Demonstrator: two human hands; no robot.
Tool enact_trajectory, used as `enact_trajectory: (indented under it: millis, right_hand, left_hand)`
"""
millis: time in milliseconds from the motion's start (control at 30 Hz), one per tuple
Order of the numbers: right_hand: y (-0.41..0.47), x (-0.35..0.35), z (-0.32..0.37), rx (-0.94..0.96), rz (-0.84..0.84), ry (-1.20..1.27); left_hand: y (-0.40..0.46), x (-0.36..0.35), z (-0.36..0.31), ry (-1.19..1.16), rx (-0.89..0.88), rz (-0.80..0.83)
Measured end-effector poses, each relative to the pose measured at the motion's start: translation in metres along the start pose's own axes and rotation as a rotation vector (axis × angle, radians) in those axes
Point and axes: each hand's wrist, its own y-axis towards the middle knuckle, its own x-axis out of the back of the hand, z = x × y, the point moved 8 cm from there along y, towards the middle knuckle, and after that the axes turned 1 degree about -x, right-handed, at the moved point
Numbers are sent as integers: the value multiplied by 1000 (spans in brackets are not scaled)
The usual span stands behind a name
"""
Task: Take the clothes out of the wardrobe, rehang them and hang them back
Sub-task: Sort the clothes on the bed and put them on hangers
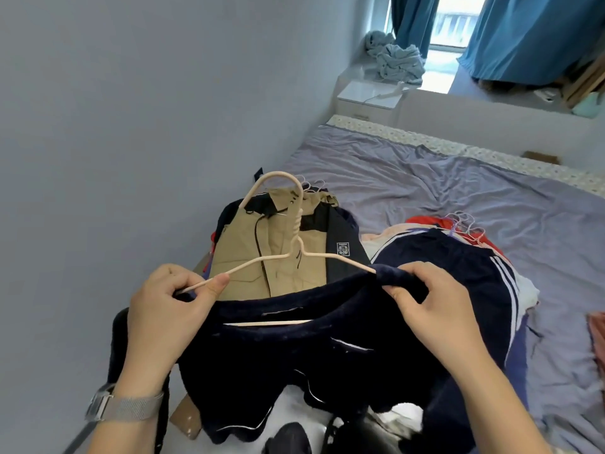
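Bed with rumpled lilac-grey sheet (425, 185) fills the right side. On it, two heaps of hangered clothes: one topped by a khaki-and-black jacket (262, 237), the other by a navy garment with white side stripes (458, 257).

In front, held up over the near edge of the bed: dark navy fleece top (294, 348), neckline open toward the camera, with a cream plastic-coated wire hanger (294, 224) partly inside it. The hanger's bottom bar shows through the neck opening; its right shoulder is already under the fabric, its left shoulder bare.

Step in hand, by my reading: rehanging, mid-threading. Next move likely calls for drawing the top's left shoulder over the exposed hanger arm, then evening the collar.

Left hand (170, 309): grip closed, thumb and fingers pinching the bare end of the hanger arm, wrist with metal-mesh watch (124, 404) low. Right hand (432, 299): grip closed on a fold of the top's shoulder, pinched over the hanger tip.
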Motion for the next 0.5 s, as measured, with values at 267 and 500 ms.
enact_trajectory:
  millis: [267,500]
  right_hand:
    - [91,-37,37,-1,52,-31]
    - [199,-73,61,-69,19,-15]
  left_hand:
    - [89,-13,29,-13,50,2]
    - [233,-46,35,-70,-11,105]
